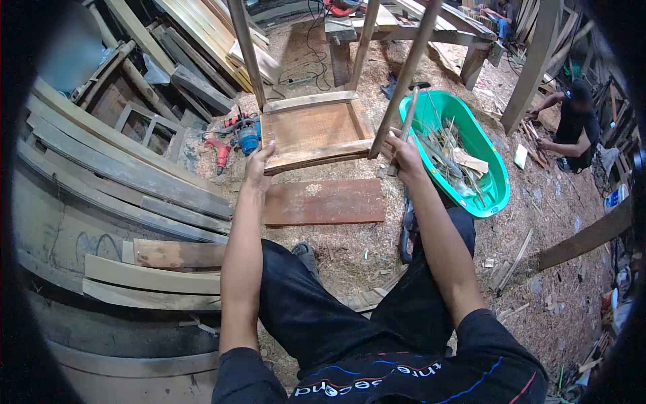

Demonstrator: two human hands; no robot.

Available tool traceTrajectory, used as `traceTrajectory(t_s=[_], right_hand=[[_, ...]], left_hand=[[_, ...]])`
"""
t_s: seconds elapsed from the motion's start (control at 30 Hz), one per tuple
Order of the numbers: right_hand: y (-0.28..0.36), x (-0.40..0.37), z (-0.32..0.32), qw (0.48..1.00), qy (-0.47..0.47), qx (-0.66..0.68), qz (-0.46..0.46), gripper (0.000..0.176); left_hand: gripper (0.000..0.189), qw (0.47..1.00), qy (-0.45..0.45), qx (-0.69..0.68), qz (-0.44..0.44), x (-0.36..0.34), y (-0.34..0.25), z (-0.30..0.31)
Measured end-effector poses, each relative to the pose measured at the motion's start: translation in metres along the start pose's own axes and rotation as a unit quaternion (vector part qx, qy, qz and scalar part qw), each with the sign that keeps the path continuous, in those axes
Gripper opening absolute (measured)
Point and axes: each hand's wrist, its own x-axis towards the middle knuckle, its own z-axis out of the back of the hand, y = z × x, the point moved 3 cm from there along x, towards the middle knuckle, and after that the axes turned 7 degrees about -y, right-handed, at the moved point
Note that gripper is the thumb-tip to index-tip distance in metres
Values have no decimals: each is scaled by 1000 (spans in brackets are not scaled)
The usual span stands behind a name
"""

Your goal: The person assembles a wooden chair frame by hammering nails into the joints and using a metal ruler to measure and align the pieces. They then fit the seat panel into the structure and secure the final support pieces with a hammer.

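Observation:
A wooden stool frame is held upside down in front of me, its legs pointing up and a panel set inside its rails. My left hand is closed on the frame's near left corner, thumb on top of the rail. At the near right corner, beside a leg, my right hand is closed around a hammer, its handle slanting up to a dark head. The right hand's fingers also lie against that corner. Below the frame, a reddish-brown board lies on the floor.
A green tub of wood scraps stands to the right. Red and blue power tools lie at left, near stacked planks. A workbench stands behind. Another person crouches at right; wood shavings cover the floor.

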Motion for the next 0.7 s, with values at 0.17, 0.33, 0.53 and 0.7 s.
traceTrajectory(t_s=[0.17, 0.33, 0.53, 0.7], right_hand=[[-11, 31, 7, 981, 142, -78, -103, 30], [0, 0, 0, 987, 109, -119, -14, 33], [10, 2, 7, 979, 87, -185, 21, 60], [-5, 13, 24, 968, 99, -228, 22, 59]], left_hand=[[35, 999, 25, 12, 19, -10, -4, -9], [51, 998, 0, 70, -8, -7, 15, -10], [72, 993, 3, 102, 66, -8, 33, -7], [79, 977, -83, 180, 82, -13, 48, -14]])
